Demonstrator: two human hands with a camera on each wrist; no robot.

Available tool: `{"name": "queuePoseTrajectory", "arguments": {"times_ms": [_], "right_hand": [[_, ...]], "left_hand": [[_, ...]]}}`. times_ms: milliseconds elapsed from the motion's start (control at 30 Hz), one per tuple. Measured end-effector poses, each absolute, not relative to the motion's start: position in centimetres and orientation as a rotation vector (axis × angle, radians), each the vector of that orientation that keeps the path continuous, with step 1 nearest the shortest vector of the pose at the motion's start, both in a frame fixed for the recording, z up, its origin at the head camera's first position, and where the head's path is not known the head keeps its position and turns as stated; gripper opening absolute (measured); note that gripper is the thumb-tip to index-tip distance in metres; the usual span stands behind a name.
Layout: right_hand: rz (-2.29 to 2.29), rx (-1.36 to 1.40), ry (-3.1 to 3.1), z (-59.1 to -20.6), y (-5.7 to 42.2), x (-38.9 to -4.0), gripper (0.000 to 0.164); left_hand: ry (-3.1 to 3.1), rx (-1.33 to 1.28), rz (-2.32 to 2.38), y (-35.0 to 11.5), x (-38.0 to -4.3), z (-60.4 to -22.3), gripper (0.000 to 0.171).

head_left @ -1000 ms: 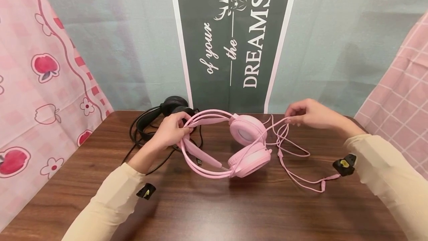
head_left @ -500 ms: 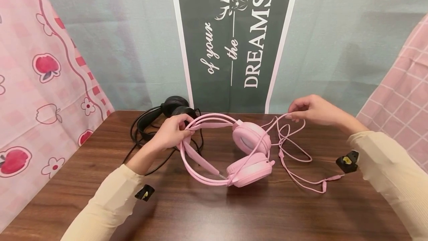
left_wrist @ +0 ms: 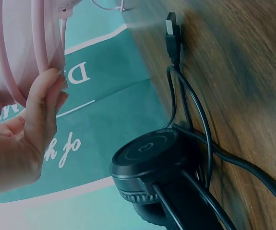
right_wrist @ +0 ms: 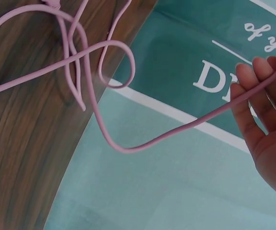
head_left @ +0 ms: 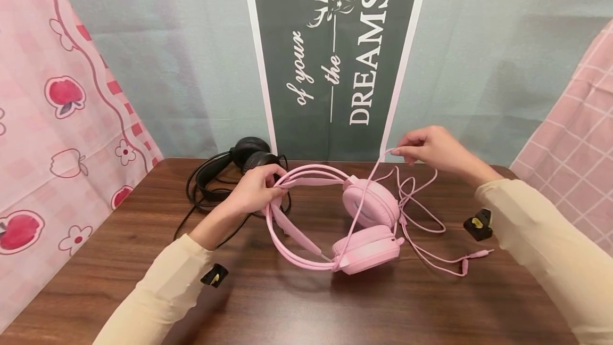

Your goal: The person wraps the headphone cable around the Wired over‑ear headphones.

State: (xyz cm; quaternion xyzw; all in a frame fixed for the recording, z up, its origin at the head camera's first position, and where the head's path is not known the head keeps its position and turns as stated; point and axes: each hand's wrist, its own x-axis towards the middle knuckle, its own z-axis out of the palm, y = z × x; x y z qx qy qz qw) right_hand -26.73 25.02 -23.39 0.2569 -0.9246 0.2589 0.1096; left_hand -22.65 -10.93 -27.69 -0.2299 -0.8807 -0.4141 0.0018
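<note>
My left hand [head_left: 256, 189] grips the top of the headband of the pink headphones [head_left: 369, 249], which are tilted with their ear cups toward the right. In the left wrist view the thumb and fingers curl round the double pink band [left_wrist: 32, 43]. My right hand [head_left: 431, 148] pinches the pink cable [head_left: 360, 204] between thumb and fingertips, above and right of the ear cups. From there the cable runs down across the cups to the lower one. In the right wrist view another stretch of cable [right_wrist: 152, 143] hangs in a slack curve across the fingers [right_wrist: 253, 96].
Black headphones [head_left: 251, 150] with a black cord lie at the back left, behind my left hand; their USB plug [left_wrist: 172, 36] shows in the left wrist view. Loose pink cable loops and an audio plug [head_left: 479, 254] lie on the wooden table [head_left: 287, 313]. A fabric backdrop [head_left: 201, 68] hangs behind.
The pink headphones have shifted slightly right and down with my left hand. My right hand has risen and moved left, drawing the cable up over the ear cups.
</note>
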Motion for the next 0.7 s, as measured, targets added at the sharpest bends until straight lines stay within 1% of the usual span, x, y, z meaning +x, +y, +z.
{"name": "queuePoseTrajectory", "arguments": {"times_ms": [367, 600, 700], "right_hand": [[0.705, 0.784, -2.714, -23.1, 23.0, -27.5, 0.018], [0.649, 0.831, -2.728, -23.6, 22.4, -27.8, 0.025], [0.627, 0.866, -2.721, -24.0, 22.5, -27.9, 0.025]], "left_hand": [[-2.742, -0.776, -1.235, -9.8, -22.7, -27.5, 0.02], [-2.728, -0.807, -1.218, -9.5, -22.7, -27.5, 0.019], [-2.71, -0.817, -1.21, -9.5, -22.6, -27.5, 0.019]]}}
